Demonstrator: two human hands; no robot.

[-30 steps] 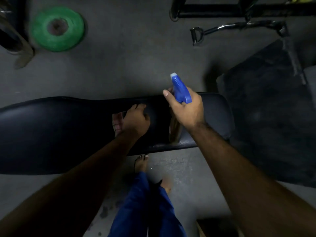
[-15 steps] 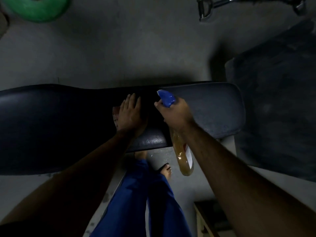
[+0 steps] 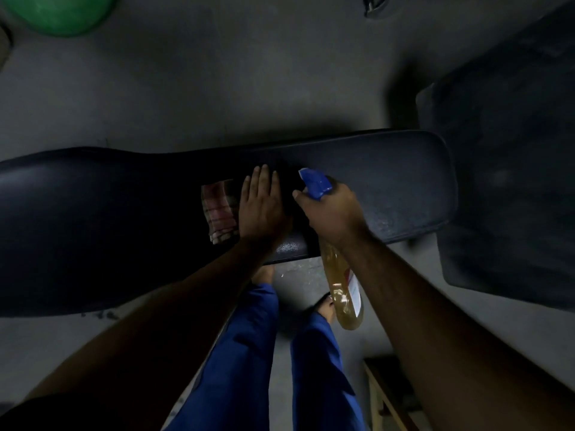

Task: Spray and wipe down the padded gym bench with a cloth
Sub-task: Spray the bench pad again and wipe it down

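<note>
The black padded bench (image 3: 389, 181) runs left to right across the middle of the head view. A striped pinkish cloth (image 3: 219, 209) lies on it near the centre. My left hand (image 3: 263, 206) rests flat with straight fingers on the pad, its left edge over the cloth. My right hand (image 3: 333, 213) grips a spray bottle (image 3: 342, 293) by the neck. Its blue nozzle (image 3: 314, 181) points left over the pad, and its amber body hangs down past the bench's near edge.
A green weight plate (image 3: 62, 14) lies on the grey floor at the top left. A dark mat (image 3: 510, 181) covers the floor to the right of the bench. A metal handle (image 3: 373, 6) shows at the top edge. A wooden frame (image 3: 379, 396) stands at the bottom right.
The spray bottle has tipped from upright to nozzle-down over the pad, its body now hanging below the bench edge. My left hand went from curled to flat, and the cloth shows beside it.
</note>
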